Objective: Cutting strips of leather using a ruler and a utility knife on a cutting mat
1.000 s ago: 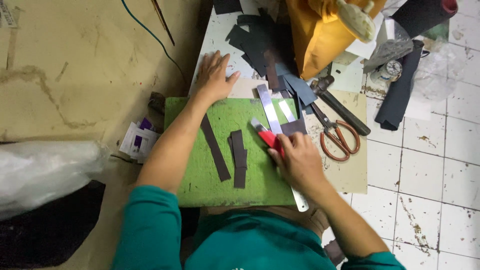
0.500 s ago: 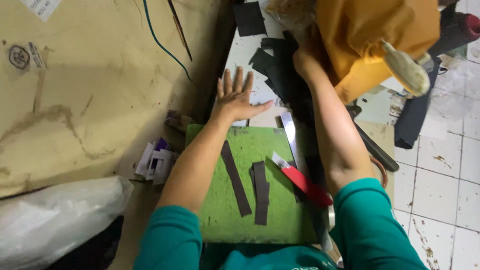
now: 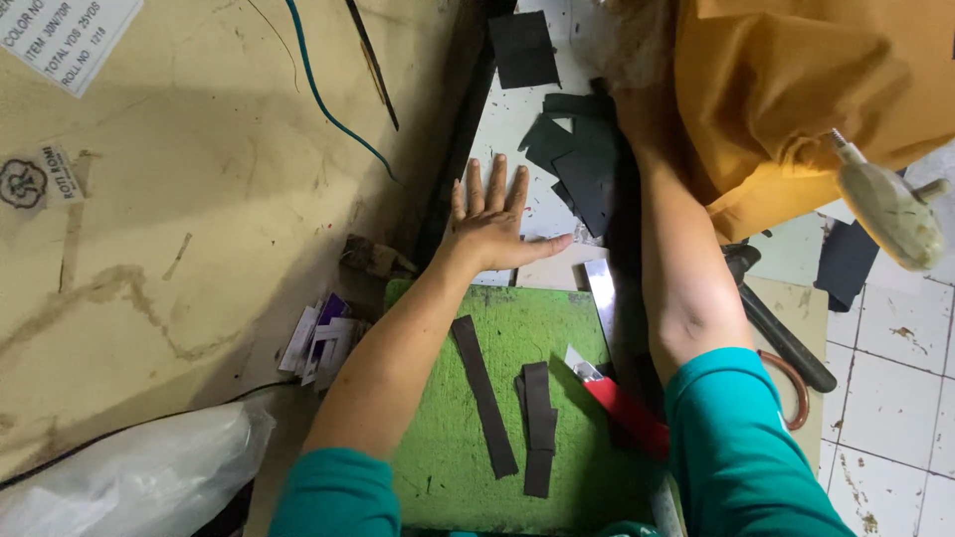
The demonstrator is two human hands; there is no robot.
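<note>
Fingers point(image 3: 494, 189) of the left hand point(image 3: 494, 231) are spread wide and flat, palm down, on the pale table point(image 3: 517, 129) just past the far edge of the green cutting mat point(image 3: 448, 467); its grip is open and holds nothing. The forearm runs back across the mat's left part to a teal sleeve point(image 3: 328, 497).

Right arm point(image 3: 681, 278) reaches up along the mat's right side and disappears under a mustard-yellow cloth point(image 3: 796, 89), so the right hand is hidden and I cannot tell how its grip stands.

Dark pieces point(image 3: 587, 169) of cut sheet lie in a loose heap on the table between the left hand and the right forearm, with one more square piece point(image 3: 524, 48) farther off. On the mat lie a long dark strip point(image 3: 484, 396), slanted, and just beside it a shorter doubled strip point(image 3: 538, 428). A red-handled utility knife point(image 3: 617, 403) rests at the mat's right edge, blade end pointing away from the person, close against the right sleeve. A metal ruler point(image 3: 601, 293) lies along the same edge, beyond the knife.

Scissors point(image 3: 786, 358) with brown loops and dark blades show to the right of the arm. Small paper tags point(image 3: 323, 338) sit left of the mat, and a clear plastic bag point(image 3: 139, 477) fills the lower left corner.
</note>
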